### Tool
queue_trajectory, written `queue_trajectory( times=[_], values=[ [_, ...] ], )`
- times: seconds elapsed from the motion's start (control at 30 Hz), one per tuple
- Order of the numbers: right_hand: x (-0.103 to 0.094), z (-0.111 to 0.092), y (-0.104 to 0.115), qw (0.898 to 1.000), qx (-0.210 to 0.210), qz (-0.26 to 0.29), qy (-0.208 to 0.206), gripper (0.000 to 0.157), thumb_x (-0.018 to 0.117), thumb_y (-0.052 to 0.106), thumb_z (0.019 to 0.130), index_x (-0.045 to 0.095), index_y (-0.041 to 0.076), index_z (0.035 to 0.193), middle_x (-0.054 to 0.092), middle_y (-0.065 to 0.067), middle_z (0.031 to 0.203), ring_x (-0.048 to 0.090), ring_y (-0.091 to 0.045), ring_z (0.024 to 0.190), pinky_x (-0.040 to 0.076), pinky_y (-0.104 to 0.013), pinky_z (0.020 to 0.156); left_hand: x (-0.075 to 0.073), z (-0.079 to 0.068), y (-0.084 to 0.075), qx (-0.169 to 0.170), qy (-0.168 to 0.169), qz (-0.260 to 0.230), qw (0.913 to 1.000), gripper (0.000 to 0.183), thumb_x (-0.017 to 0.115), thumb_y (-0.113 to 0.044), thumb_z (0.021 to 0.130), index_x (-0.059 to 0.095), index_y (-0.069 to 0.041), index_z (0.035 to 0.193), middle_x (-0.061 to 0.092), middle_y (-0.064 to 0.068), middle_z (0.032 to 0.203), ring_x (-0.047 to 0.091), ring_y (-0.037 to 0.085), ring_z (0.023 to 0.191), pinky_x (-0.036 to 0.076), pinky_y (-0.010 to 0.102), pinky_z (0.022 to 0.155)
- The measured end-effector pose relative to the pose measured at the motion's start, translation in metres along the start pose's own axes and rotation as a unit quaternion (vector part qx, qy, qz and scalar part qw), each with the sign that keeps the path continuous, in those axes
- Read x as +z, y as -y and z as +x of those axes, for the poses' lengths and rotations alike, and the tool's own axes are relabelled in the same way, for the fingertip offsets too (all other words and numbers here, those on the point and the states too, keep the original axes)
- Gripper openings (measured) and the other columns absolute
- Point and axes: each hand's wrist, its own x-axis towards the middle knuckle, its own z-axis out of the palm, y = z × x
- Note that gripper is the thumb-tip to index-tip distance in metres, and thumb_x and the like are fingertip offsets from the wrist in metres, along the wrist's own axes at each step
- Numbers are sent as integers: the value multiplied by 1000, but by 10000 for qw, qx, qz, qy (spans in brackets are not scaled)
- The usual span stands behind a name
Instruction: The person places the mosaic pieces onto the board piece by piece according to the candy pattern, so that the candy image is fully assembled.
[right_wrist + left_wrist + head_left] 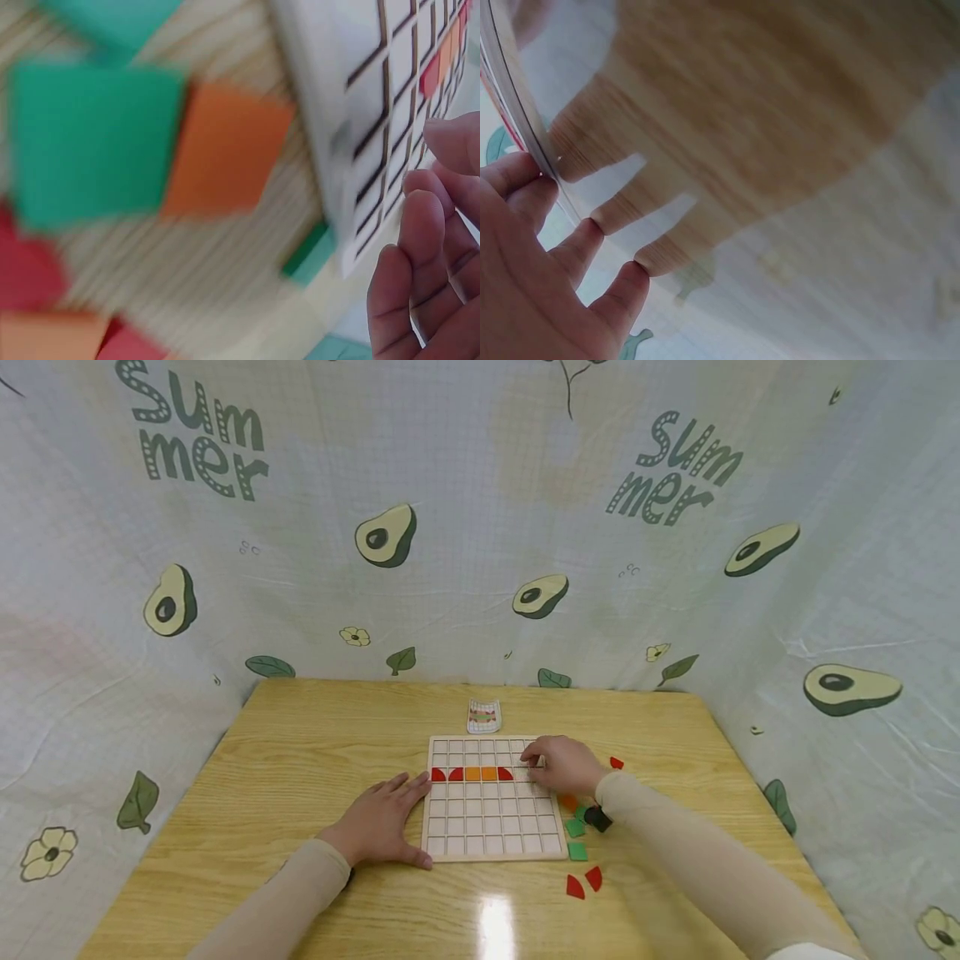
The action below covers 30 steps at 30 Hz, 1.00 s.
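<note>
Room before board — green tiles seemingly crowd right.

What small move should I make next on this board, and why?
I'd probably set a spare red piece just right of the row's last red one. The row runs red, red, orange, orange, red; the next cell looks bare, and your right hand is near it.
</note>
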Motion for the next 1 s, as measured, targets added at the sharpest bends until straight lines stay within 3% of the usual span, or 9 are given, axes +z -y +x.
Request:
queue_trajectory(
  times=[0.53, 0.73, 1.0],
  values=[
    [-31, -60, -65, 9978, 426, -430, -272, 25, 76, 14, 86, 73, 9, 110, 66, 1, 94, 55, -11, 71, 53, -35, 69, -5, 1, -6, -32, 109, 78, 9999, 121, 65, -86, 64, 37, -11, 155, 30, 3, 161, 27, 35, 145, 27, 57, 112],
    [-34, -70, -84, 9963, 484, -555, -444, 26, 75, 10, 84, 73, 6, 109, 66, -2, 95, 58, -15, 76, 54, -40, 73, -5, 0, -5, -58, 116, 65, 9999, 121, 66, -86, 64, 37, -11, 155, 30, 2, 161, 27, 35, 146, 27, 57, 112],
    [-35, -72, -97, 9934, 779, -805, -241, 28, 76, 9, 83, 73, 5, 110, 66, -5, 98, 61, -21, 83, 54, -46, 78, -6, -1, -5, -66, 97, 14, 9999, 120, 67, -84, 65, 37, -10, 155, 30, 2, 161, 27, 36, 145, 27, 58, 112]
  ],
)
